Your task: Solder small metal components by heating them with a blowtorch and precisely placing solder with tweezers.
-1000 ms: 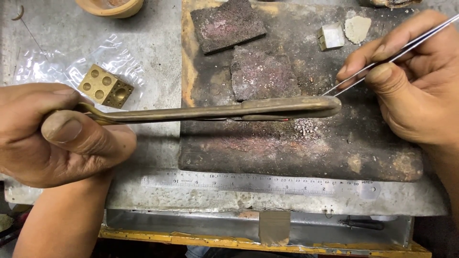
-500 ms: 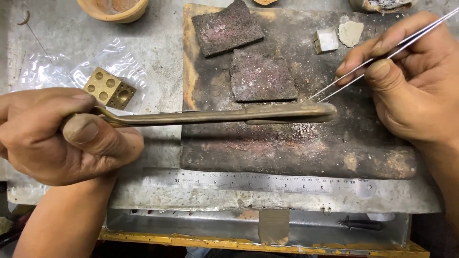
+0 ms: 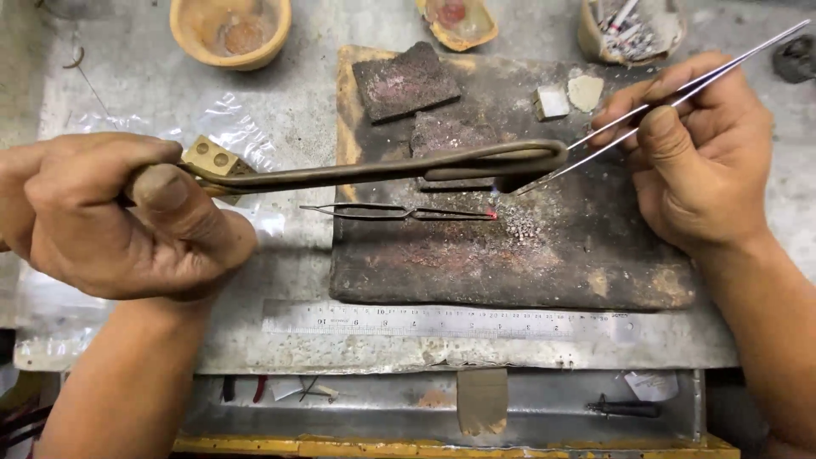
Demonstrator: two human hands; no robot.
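My left hand grips a long brass blowpipe torch whose curved end hangs over a dark charred soldering board. A small blue flame leaves its tip, and a red glowing spot shows at the end of thin cross-lock tweezers lying on the board. My right hand holds long steel tweezers; their points reach down beside the flame, close to the glowing spot.
Two dark charcoal blocks and small pale chunks lie on the board's far side. Clay bowls stand along the back edge. A steel ruler lies in front of the board. A brass holed block sits on clear plastic, left.
The torch has lifted, uncovering the thin tweezers lying on the board. A blue flame and a red glow now show. My right hand's tweezers stay near the same spot.
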